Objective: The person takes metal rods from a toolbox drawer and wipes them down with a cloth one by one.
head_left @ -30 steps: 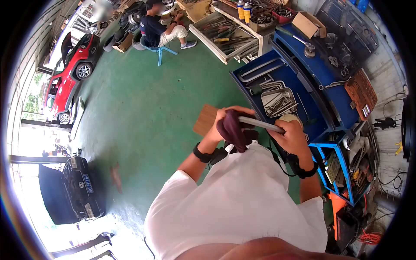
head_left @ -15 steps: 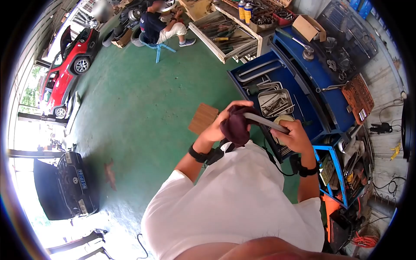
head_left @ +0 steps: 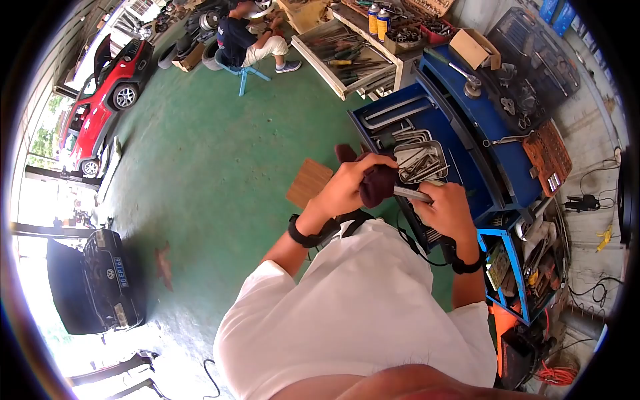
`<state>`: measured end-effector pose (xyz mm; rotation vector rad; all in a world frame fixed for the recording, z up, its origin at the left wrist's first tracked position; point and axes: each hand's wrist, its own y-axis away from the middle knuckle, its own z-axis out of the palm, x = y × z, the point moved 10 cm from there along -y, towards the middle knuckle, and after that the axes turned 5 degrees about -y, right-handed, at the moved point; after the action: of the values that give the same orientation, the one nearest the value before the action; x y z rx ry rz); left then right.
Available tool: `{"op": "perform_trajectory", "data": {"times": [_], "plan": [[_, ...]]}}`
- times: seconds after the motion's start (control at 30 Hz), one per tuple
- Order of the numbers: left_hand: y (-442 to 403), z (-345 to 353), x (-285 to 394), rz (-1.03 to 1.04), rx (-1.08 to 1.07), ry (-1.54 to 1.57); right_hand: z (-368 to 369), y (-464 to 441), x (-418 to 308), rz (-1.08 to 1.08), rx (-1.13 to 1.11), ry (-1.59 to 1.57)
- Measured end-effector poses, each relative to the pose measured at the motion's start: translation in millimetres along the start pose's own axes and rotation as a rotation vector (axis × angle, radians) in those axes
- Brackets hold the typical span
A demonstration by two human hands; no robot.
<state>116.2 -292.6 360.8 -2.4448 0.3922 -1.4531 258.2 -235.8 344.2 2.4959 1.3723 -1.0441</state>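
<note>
My left hand [head_left: 349, 186] is closed around a dark maroon cloth [head_left: 378, 187], which is bunched over one part of a grey metal bar [head_left: 412, 194]. A loose fold of the cloth sticks up beyond my fingers. My right hand [head_left: 448, 208] grips the bar's other end, thumb on top. The cloth hides the rest of the bar, so its exact kind cannot be told. Just beyond both hands is an open blue drawer [head_left: 460, 150] with a metal tray [head_left: 438, 152] of slim metal tools and several bent bars [head_left: 399, 112].
A blue tool cabinet top [head_left: 443, 67] and an orange-brown socket case [head_left: 552, 157] lie to the right. A wooden drawer of tools [head_left: 337, 57] juts out ahead. A brown board [head_left: 309, 183] is left of my hands. Another person [head_left: 243, 40] sits on a blue stool farther off.
The cloth has slid along the bar toward my right hand, covering the curved stretch seen before. Both hands are closer together, and a cloth fold now shows above my left hand.
</note>
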Motion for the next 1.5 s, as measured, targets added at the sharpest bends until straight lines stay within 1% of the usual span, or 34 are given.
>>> {"op": "perform_trajectory", "data": {"times": [0.03,0.07,0.13,0.17,0.23,0.3,0.37,0.4,0.47,0.5,0.57,0.6,0.63,0.67,0.7,0.77,0.83,0.9,0.93,0.97,1.03,1.07,1.1,1.13,1.17,1.2,1.23,1.27,1.3,1.33,1.37,1.43,1.47,1.5], "plan": [[1.7,1.9,-8.9,-0.065,-0.020,0.076,1.5,0.6,1.5,0.002,0.002,-0.001],[2.9,2.9,-12.6,-0.064,-0.025,0.077,4.4,1.8,4.8,0.026,-0.010,-0.031],[5.6,3.0,-30.7,-0.136,0.050,0.517,7.0,5.3,12.0,0.059,-0.015,-0.060],[6.8,5.2,-33.8,-0.136,0.037,0.522,7.2,6.5,14.8,0.060,-0.008,-0.114],[8.3,8.6,-38.2,-0.113,0.028,0.904,8.8,11.9,22.8,0.089,0.020,-0.173],[13.8,0.8,-54.4,-0.152,0.180,0.919,15.5,21.8,43.4,0.262,0.027,-0.515],[12.7,-3.5,-45.0,-0.049,0.163,0.952,8.0,29.3,48.5,0.293,0.040,-0.481],[11.7,-5.2,-46.1,-0.046,0.161,0.955,7.5,34.0,57.1,0.307,0.050,-0.451],[7.8,-1.1,-38.7,0.007,0.070,0.477,5.7,41.1,61.2,0.319,0.056,-0.415],[5.2,1.1,-37.4,0.013,0.071,0.478,6.0,42.8,57.2,0.348,0.057,-0.409],[-1.8,12.5,-43.8,-0.100,0.060,0.587,8.4,43.5,55.1,0.376,0.065,-0.402],[-6.2,18.0,-44.1,-0.137,0.057,0.623,11.4,41.4,50.0,0.307,0.064,-0.353],[-15.7,19.3,-29.0,-0.080,0.066,0.454,14.3,40.6,43.7,0.239,0.059,-0.306],[-21.1,18.7,-15.0,-0.028,0.075,0.287,19.7,38.9,42.8,0.235,0.014,-0.251],[-24.0,14.8,-10.1,-0.039,0.075,0.291,23.0,38.9,41.6,0.242,0.006,-0.256],[-28.6,40.0,0.6,0.017,-0.309,-0.132,15.1,34.4,35.9,0.183,0.095,-0.242],[-25.3,37.6,-8.4,0.014,-0.281,-0.095,2.2,32.8,32.4,0.179,0.120,-0.259],[-21.3,15.6,-40.1,-0.090,-0.022,0.420,-0.7,42.2,49.2,0.332,0.130,-0.397],[-19.8,-9.7,-44.8,-0.075,0.133,0.300,0.3,47.2,60.0,0.333,0.162,-0.500],[-11.8,-20.9,-45.9,-0.085,0.257,0.326,-1.5,49.8,62.4,0.344,0.161,-0.497],[-8.6,-39.3,-54.2,-0.045,0.420,0.331,-19.4,60.0,75.0,0.402,0.406,-0.778],[-7.1,-44.7,-56.6,-0.050,0.421,0.335,-17.8,65.3,87.7,0.399,0.423,-0.853],[-4.8,-53.8,-53.3,-0.057,0.429,0.114,-18.1,67.2,93.4,0.401,0.418,-0.851],[-3.9,-58.9,-48.3,-0.063,0.434,-0.109,-18.3,69.0,99.2,0.405,0.448,-0.952],[-4.7,-57.8,-45.8,-0.067,0.437,-0.109,-16.7,70.6,103.6,0.409,0.476,-1.055],[-5.2,-54.5,-53.7,-0.151,0.451,0.082,-14.3,69.4,102.8,0.419,0.460,-1.048],[-6.2,-49.7,-59.7,-0.145,0.462,0.267,-11.4,67.2,99.2,0.420,0.454,-1.049],[-7.2,-44.9,-65.7,-0.138,0.477,0.452,-6.2,63.3,92.8,0.448,0.408,-0.900],[-10.2,-41.7,-64.8,-0.142,0.479,0.452,-1.7,59.1,85.5,0.475,0.362,-0.751],[-15.9,-33.6,-60.8,-0.127,0.434,0.529,0.9,55.4,79.8,0.479,0.358,-0.751],[-20.7,-26.1,-58.6,-0.111,0.385,0.606,9.9,47.5,68.5,0.463,0.241,-0.689],[-20.6,-22.8,-66.8,-0.147,0.347,0.542,30.4,36.6,49.1,0.426,0.013,-0.564],[-24.3,-14.3,-58.0,-0.076,0.185,0.463,38.2,31.7,44.5,0.360,-0.032,-0.496],[-27.7,-6.8,-42.6,-0.063,0.052,0.378,43.5,29.7,46.2,0.362,-0.033,-0.497]]}}
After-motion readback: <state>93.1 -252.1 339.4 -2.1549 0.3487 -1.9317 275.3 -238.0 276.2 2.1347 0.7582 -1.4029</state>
